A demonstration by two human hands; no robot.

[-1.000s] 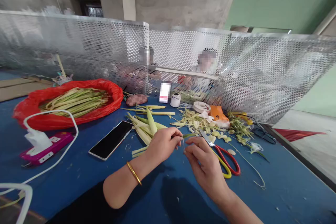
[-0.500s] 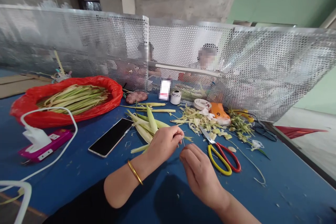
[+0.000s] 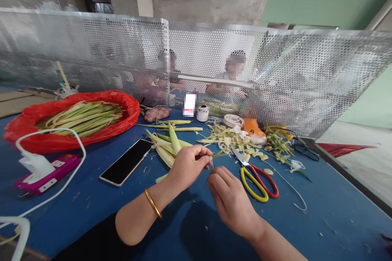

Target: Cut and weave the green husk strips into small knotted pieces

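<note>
My left hand (image 3: pixel 189 166), with a gold bangle on its wrist, is held in a pinch over the middle of the table. From its fingertips a thin pale thread (image 3: pixel 212 162) runs down towards my right hand (image 3: pixel 231 197), whose fingers are curled closed just below and to the right. Whether the left fingers hold anything besides the thread is hidden. Greenish husk strips show just past the left fingertips. Behind that hand lies a bundle of pale green corn husks (image 3: pixel 163 151). Scissors (image 3: pixel 255 177) with one yellow and one red handle rest right of my right hand.
A red bag (image 3: pixel 18 124) of long green stalks (image 3: pixel 82 118) stands left. Nearer are a purple power strip (image 3: pixel 47 177) with a charger, and a black phone (image 3: pixel 127 162). Husk scraps (image 3: pixel 226 136), a tape roll (image 3: pixel 234 120) and an orange packet (image 3: pixel 255 127) lie behind. A perforated screen (image 3: pixel 208 49) separates other people.
The view has shifted slightly, so most things sit a little further left. Both hands keep their closed grips and stay close together, with the thread between them.
</note>
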